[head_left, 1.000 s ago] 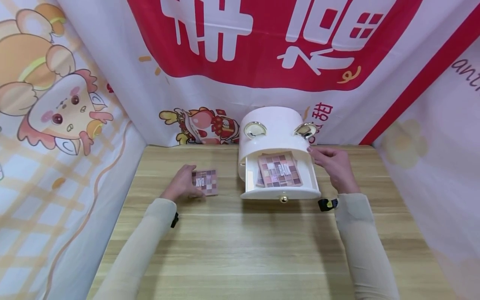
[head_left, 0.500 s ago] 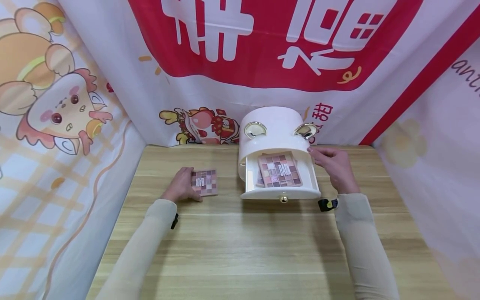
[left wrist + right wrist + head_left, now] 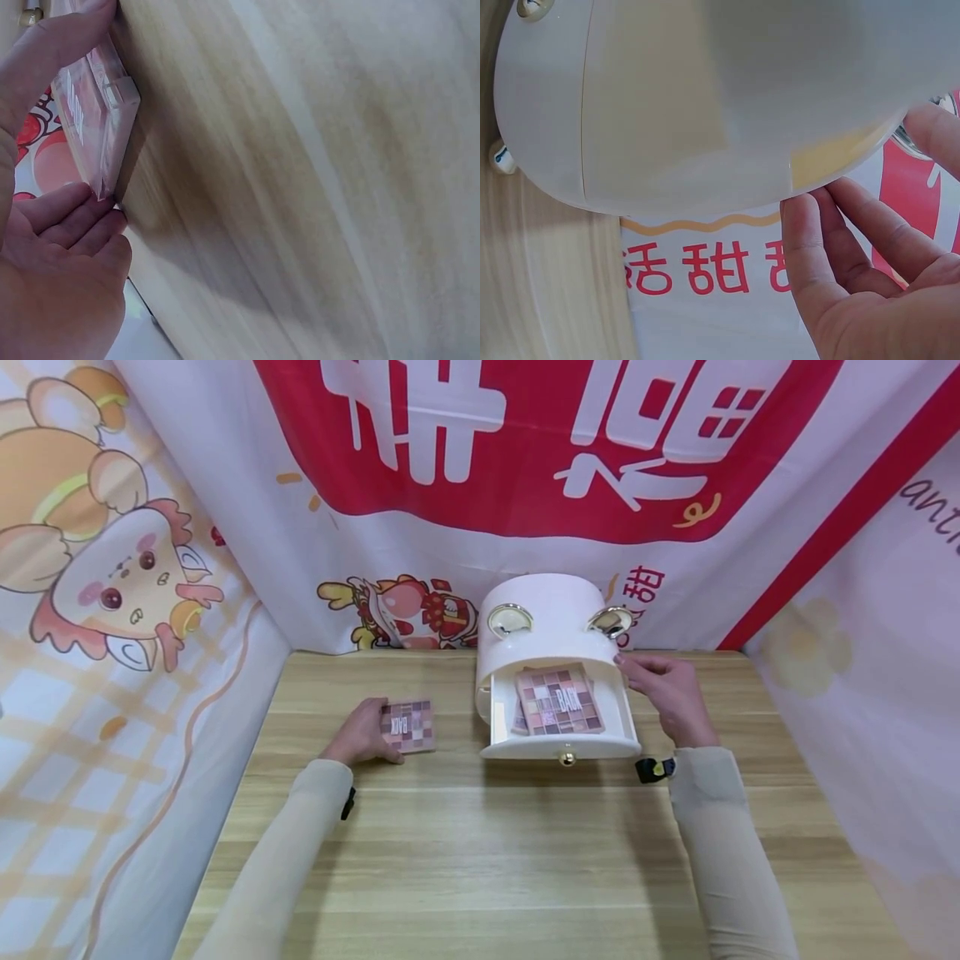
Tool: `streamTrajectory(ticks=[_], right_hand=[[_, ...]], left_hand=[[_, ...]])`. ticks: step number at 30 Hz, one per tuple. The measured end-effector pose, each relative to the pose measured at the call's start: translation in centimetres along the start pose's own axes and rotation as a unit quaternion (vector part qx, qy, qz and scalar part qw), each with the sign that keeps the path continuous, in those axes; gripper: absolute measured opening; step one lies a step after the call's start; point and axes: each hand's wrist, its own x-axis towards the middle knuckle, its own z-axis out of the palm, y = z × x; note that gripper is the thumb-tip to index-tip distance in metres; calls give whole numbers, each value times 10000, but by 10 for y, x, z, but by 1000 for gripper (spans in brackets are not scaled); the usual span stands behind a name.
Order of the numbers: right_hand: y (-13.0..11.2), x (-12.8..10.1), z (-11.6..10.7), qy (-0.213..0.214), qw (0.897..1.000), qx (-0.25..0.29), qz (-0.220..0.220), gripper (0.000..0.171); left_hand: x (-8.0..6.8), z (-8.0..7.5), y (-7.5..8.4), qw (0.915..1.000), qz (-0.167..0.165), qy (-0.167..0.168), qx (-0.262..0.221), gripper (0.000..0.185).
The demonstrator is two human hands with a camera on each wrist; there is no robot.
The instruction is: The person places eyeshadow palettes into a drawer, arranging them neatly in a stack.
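Shifted slightly nearer the person than a second ago, one left hand [image 3: 363, 735] grips one makeup palette [image 3: 408, 727], thumb at the near edge, fingers at the far one. Most of the palette shows just right of that grip. Farther right, I count one white box [image 3: 553, 622] with two gold-rimmed ovals [image 3: 511, 621] and one pulled-out drawer [image 3: 517, 750], where two overlapping palettes [image 3: 561, 702] lie. One right hand [image 3: 670, 697] holds the box's right front edge between thumb and fingers, beside the drawer.
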Motion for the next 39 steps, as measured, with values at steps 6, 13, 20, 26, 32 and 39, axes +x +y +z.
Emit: streamTrajectory(ticks=[6,13,20,26,32,39], right_hand=[[1,1,1,58,10000,51,38,69],[1,1,0,10,10000,80,-20,71],[-1,-1,1,-3,10000,-2,62,73],[-1,-1,0,-20,10000,39,13,72],[0,-1,-1,23,9999,135,42,70],[0,-1,0,10,9999,94,35,71]], left_hand=[[-5,2,-6,9990,20,110,-434,127],[-9,3,-11,9898,-55,206,-1406,129],[-16,-3,-8,9651,-142,297,-2600,128],[-24,-14,2,9489,84,455,-3121,121],[-30,-23,11,9382,180,520,-3418,119],[-35,-33,22,9326,462,620,-3525,116]])
